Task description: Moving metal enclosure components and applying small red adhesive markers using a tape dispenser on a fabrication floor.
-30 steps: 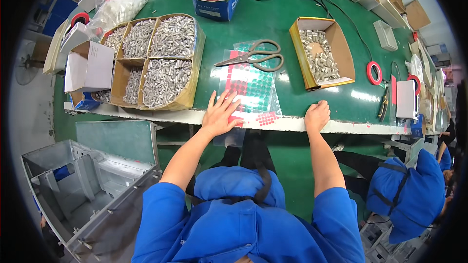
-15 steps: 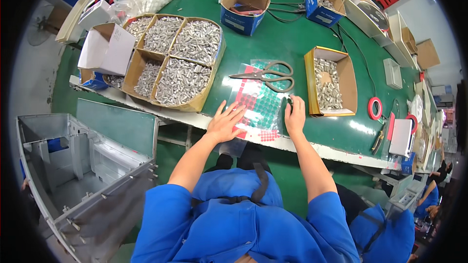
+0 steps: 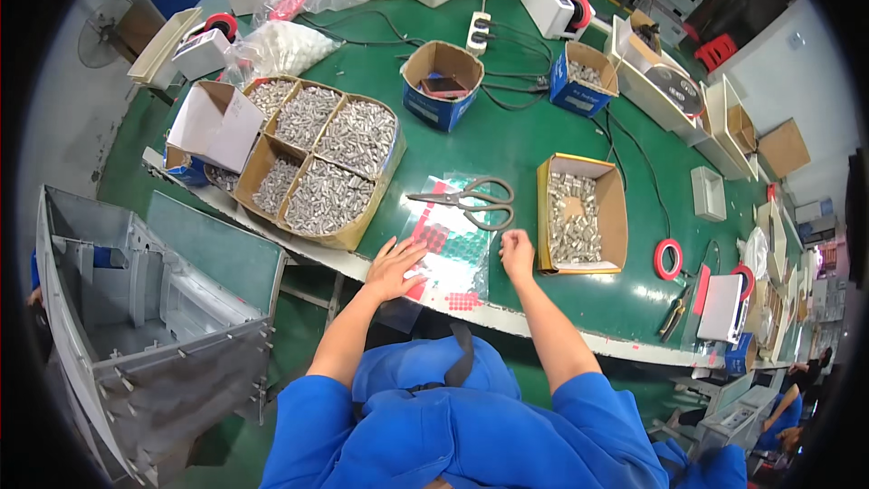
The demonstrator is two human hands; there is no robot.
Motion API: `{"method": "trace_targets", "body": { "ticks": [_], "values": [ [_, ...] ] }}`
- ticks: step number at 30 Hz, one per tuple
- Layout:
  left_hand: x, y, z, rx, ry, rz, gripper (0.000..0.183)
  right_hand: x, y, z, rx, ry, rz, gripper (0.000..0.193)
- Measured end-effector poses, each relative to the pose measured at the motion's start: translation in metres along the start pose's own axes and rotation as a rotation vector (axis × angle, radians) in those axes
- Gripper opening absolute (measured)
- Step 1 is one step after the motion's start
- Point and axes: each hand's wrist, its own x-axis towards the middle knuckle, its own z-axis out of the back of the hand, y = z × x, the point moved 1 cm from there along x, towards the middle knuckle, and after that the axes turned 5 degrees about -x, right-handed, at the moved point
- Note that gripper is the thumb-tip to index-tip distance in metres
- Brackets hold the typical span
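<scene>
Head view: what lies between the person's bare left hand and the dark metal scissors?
Thin, flat sheets of red and green round dots lie between the left hand and the scissors, as the head view shows.

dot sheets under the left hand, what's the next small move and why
Perhaps slide the scissors off the dot sheets with the right hand: they lie across the far part, while the left hand rests spread on the sheets and the right is near the scissors.
</scene>
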Motion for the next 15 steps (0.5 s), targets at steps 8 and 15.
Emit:
{"method": "trace_targets", "body": {
  "ticks": [8,15],
  "values": [
    [0.004,-0.035,-0.015,-0.24,-0.328,0.01,0.045,-0.08,0.031,-0.013,0.679,0.348,-0.303,0.016],
    [0.011,-0.087,-0.002,-0.545,-0.469,0.091,0.033,-0.093,0.088,-0.01,0.9,0.622,-0.279,0.016]
  ]
}}
